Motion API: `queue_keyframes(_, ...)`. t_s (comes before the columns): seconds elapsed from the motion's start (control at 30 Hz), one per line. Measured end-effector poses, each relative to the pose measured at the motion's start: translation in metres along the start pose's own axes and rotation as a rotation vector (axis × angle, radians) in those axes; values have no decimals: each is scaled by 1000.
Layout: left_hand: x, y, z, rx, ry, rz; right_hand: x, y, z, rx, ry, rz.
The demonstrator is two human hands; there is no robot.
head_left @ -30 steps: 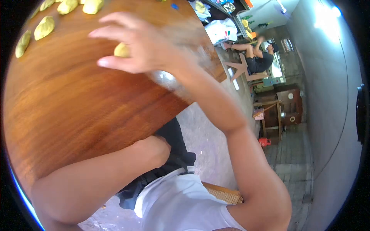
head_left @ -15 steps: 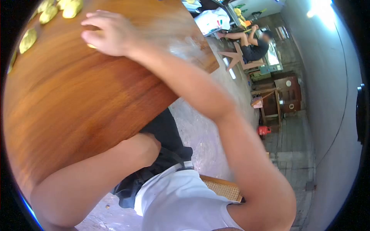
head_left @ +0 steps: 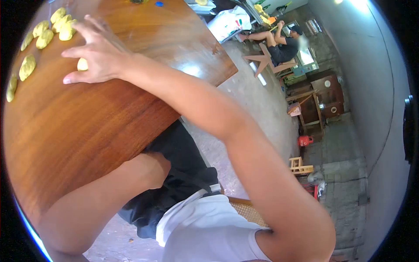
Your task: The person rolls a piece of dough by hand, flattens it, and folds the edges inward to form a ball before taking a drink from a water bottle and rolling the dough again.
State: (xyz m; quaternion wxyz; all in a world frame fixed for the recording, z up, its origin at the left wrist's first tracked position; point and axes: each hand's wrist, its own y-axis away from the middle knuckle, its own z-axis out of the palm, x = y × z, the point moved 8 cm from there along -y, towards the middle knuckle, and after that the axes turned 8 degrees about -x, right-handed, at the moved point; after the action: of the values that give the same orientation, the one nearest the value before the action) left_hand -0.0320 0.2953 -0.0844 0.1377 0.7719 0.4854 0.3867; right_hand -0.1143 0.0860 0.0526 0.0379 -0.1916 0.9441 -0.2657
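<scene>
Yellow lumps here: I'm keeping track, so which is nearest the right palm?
The lump partly covered by the right hand, showing between its thumb and forefinger. The other yellow lumps lie outside that gap, farther from the palm.

Lumps [head_left: 44, 39] lie on the table [head_left: 100, 105], seemingly mostly left of the right hand [head_left: 98, 54].

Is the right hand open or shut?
Open: the right hand has its thumb and fingers spread, a yellow lump showing between them.

The brown table [head_left: 100, 118] has darker wood-grain streaks, the lumps [head_left: 27, 67] are yellow, and 1 cap [head_left: 159, 4] is blue.
</scene>
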Motion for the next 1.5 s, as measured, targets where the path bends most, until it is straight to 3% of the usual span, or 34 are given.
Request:
queue_keyframes(0.07,2,9,-10,86,26,-19,-4,0,3,99,-48,-26)
queue_keyframes(0.13,5,8,-11,124,10,10,-14,15,22,-124,-360,-93)
queue_keyframes(0.23,6,1,-13,176,19,71,-7,47,-5,-214,-466,-89)
queue_keyframes(0.27,8,-2,-8,165,35,114,9,46,-7,-176,-356,-183)
queue_keyframes(0.3,8,-5,-6,189,53,118,19,33,-14,-314,-211,-148)
queue_keyframes(0.37,16,0,-11,154,91,104,38,16,3,-320,44,-50)
queue_keyframes(0.5,21,-16,-9,217,134,96,5,-13,26,-171,-390,-49)
queue_keyframes(0.57,19,-50,13,-16,150,-51,-17,6,7,-351,-506,-17)
queue_keyframes(0.63,16,-64,13,55,189,-18,-18,25,-11,-447,-422,-24)
queue_keyframes(0.8,32,-82,5,172,7,128,32,-2,12,-339,-254,76)
queue_keyframes(0.9,37,-95,13,105,-175,185,3,-25,25,-286,-279,102)
queue_keyframes(0.93,36,-80,2,107,-183,169,-18,-22,20,-288,-338,60)
queue_keyframes(1.0,35,-42,-7,-166,-189,55,-41,3,2,-347,-384,42)
queue_keyframes(1.03,28,-40,-13,-160,-176,26,-43,18,-8,-396,-357,97)
queue_keyframes(1.1,35,-31,-19,-157,-256,103,-26,39,-22,-268,-355,137)
queue_keyframes(1.2,29,-19,-20,-176,-178,57,4,29,-19,-246,-138,178)
queue_keyframes(1.33,25,-18,-20,-155,-182,47,3,-16,2,-130,-289,170)
queue_keyframes(1.4,29,-23,-10,-187,-250,92,-12,-1,-4,-153,-345,123)
queue_keyframes(1.47,26,-23,-15,-140,-212,48,-34,24,-17,-306,-348,4)
queue_keyframes(1.5,25,-16,-20,-162,-194,0,-30,36,-25,-297,-356,75)
